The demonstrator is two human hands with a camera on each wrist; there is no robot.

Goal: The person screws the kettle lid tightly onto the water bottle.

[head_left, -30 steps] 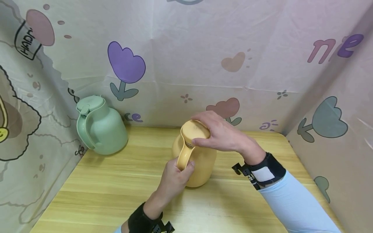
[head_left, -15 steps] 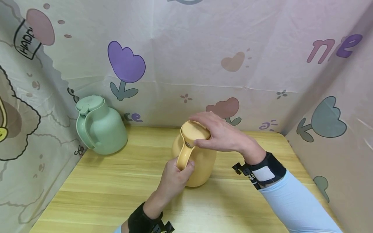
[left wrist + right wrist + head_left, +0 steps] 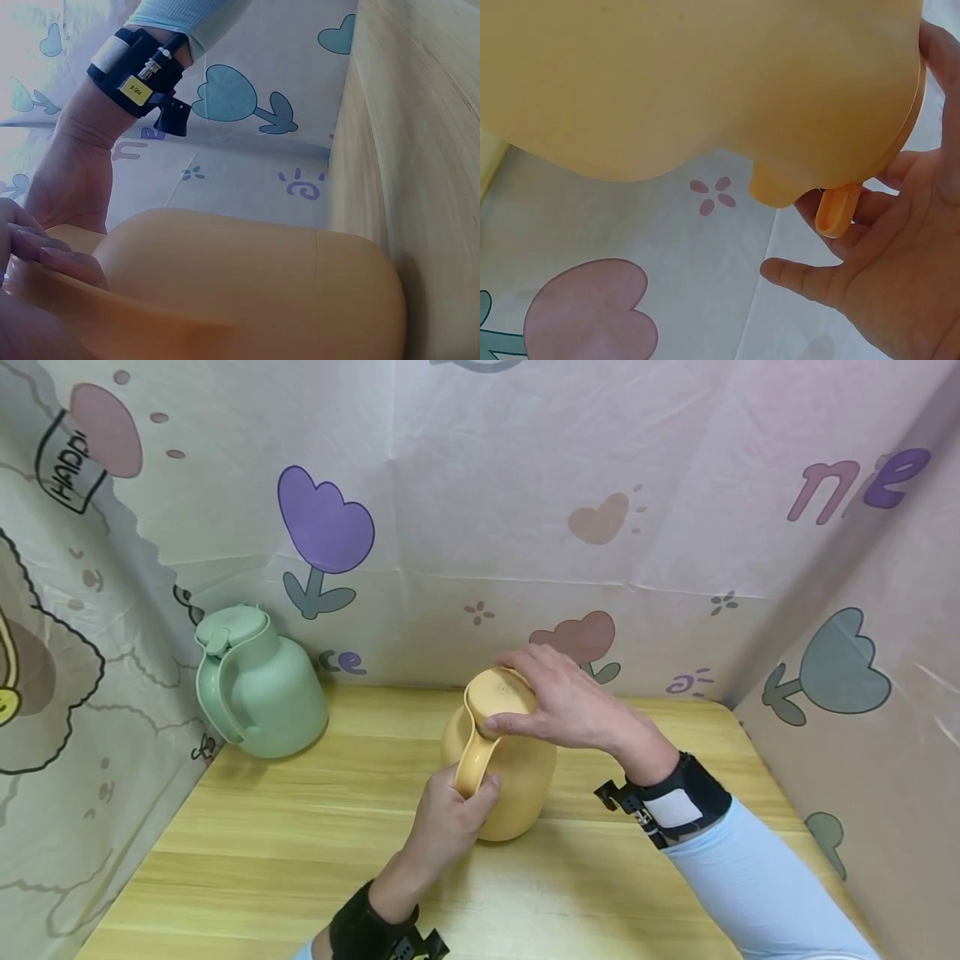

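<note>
A yellow insulated jug [image 3: 521, 793] stands upright on the wooden table. My left hand [image 3: 442, 817] grips its handle [image 3: 475, 762] from the near side; in the left wrist view the curled fingers [image 3: 64, 259] wrap the handle's upper part. Over the top, my right hand [image 3: 561, 703] holds the round lid [image 3: 498, 690], thumb on the near edge and fingers across the far edge. From the right wrist view, the right palm [image 3: 907, 270] faces the jug's top, where a small grooved tab [image 3: 836, 211] sticks out beside the fingers. One finger points away from the jug.
A green insulated jug [image 3: 273, 697] with its lid on stands at the table's back left. Behind the wooden table [image 3: 300, 852] and along both sides hangs a patterned cloth [image 3: 465, 485]. Black camera straps [image 3: 686, 797] circle both wrists.
On the lid, my right thumb has shifted left and the far fingers right. The dark band under the lid's near edge shows less. The left hand and jug stay in place.
</note>
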